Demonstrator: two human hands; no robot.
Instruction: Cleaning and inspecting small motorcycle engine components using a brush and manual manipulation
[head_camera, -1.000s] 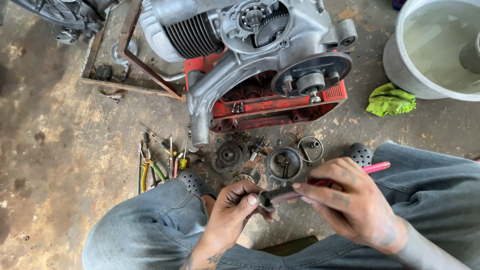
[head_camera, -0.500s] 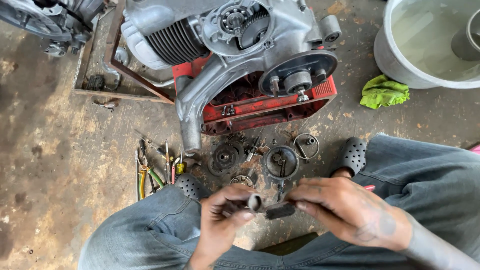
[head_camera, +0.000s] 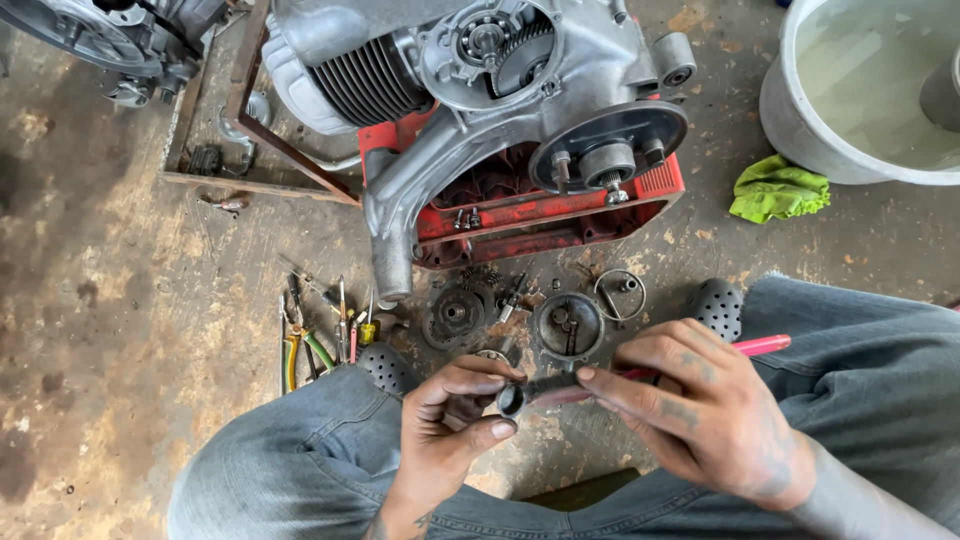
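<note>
- far left on the concrete floor (head_camera: 120, 300): a small bunch of hand tools (head_camera: 320, 335), well apart from both hands
- left hand (head_camera: 450, 425) sits near the middle, fingers curled and pinched on the round left end of a small dark metal part (head_camera: 535, 392)
- the part's long axis runs left-right, bridging both hands, close to the lap
- right hand (head_camera: 700, 410) clamps the part's right end, also gripping a pink-handled tool (head_camera: 760, 346) pointing right
- far side: grey engine (head_camera: 500, 90) on a red crate (head_camera: 540, 215), loose round parts (head_camera: 570, 322) just beyond the hands
</note>
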